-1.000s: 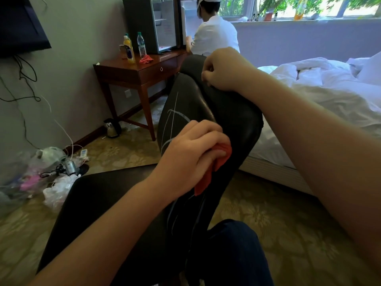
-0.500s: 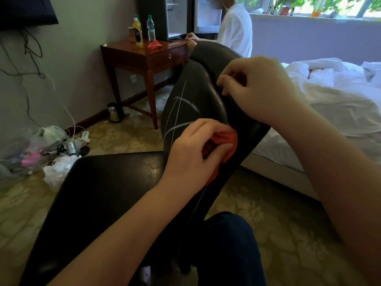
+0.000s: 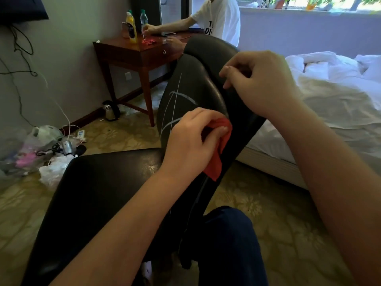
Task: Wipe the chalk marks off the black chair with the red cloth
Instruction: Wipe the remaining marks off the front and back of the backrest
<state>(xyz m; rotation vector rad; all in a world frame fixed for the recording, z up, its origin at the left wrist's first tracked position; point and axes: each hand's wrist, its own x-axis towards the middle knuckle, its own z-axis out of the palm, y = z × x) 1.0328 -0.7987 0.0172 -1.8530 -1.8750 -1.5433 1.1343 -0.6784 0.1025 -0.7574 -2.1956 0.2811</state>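
Note:
The black chair (image 3: pixel 99 195) stands right in front of me, seat toward me and backrest rising in the middle. White chalk marks (image 3: pixel 177 98) cross the front of the backrest as thin lines and curved strokes. My left hand (image 3: pixel 191 141) grips the bunched red cloth (image 3: pixel 218 153) and holds it against the backrest's right edge, just below and right of the marks. My right hand (image 3: pixel 261 83) hovers with curled fingers at the upper right edge of the backrest; whether it touches the chair is unclear.
A wooden desk (image 3: pixel 132 52) with bottles stands behind the chair, and a person in a white shirt (image 3: pixel 218 17) sits at it. A bed with white bedding (image 3: pixel 334 96) fills the right. Plastic bags and cables (image 3: pixel 45 149) and a kettle (image 3: pixel 110 110) lie on the floor at left.
My right hand has come off the top of the backrest and dropped lower along its right edge. My left hand with the cloth stays by the right edge. The view has shifted closer.

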